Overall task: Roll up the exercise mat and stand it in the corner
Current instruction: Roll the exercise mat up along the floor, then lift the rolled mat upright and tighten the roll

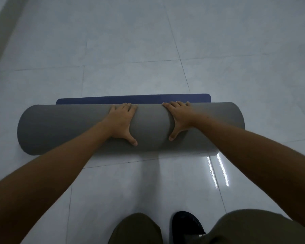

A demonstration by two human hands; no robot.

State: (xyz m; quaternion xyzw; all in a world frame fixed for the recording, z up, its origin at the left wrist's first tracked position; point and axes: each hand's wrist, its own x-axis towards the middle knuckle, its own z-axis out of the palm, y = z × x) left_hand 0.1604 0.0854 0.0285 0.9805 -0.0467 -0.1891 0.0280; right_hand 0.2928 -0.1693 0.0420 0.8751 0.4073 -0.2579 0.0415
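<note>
Two hands press flat on one nearly rolled exercise mat on a tiled floor.

One thick grey foam exercise mat [60, 127], blue on its inner face, lies as a wide roll across the middle of the frame on the glossy white tiled floor [130, 41]; a single narrow blue strip shows unrolled along its far edge. The left hand [121, 121] rests on top left of centre, fingers spread wide, thumb toward the viewer. The right hand [179, 117] lies just right of centre, likewise splayed, gripping nothing. At bottom centre, two olive-trousered knees [136, 229] and one black shoe [187, 224].
</note>
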